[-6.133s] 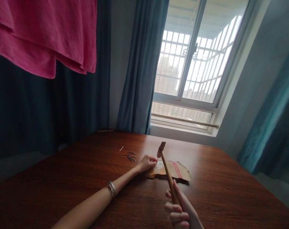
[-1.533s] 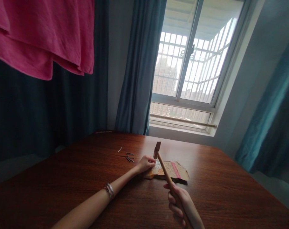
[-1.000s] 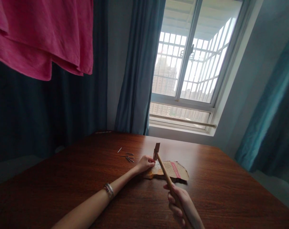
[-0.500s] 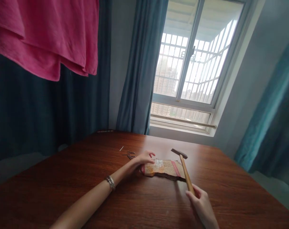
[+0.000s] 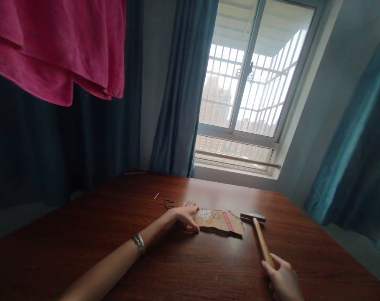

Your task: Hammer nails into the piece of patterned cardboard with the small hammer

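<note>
A thick, ragged-edged piece of patterned cardboard [image 5: 219, 221] lies on the table, with dark speckles, a white patch and a pink stripe. My left hand [image 5: 187, 215] grips its left end, thumb at the near edge and fingers at the far side. A thin nail [image 5: 202, 210] stands upright in the white patch, beside my fingers. In my right hand [image 5: 284, 274] is a hammer [image 5: 263, 240], held by the end of its wooden handle. The dark hammer head is low over the table or resting on it, right of the cardboard and apart from it.
Several loose nails [image 5: 168, 204] lie on the brown wooden table [image 5: 208, 267] behind my left hand, with a pale, thin stick-like piece [image 5: 156, 195] farther back. A pink cloth [image 5: 58, 50] hangs at upper left. Curtains and a barred window stand behind the table.
The hammer has moved right and down, away from the cardboard. My left hand has left the nail, which now stands by itself, and has taken hold of the cardboard's left end.
</note>
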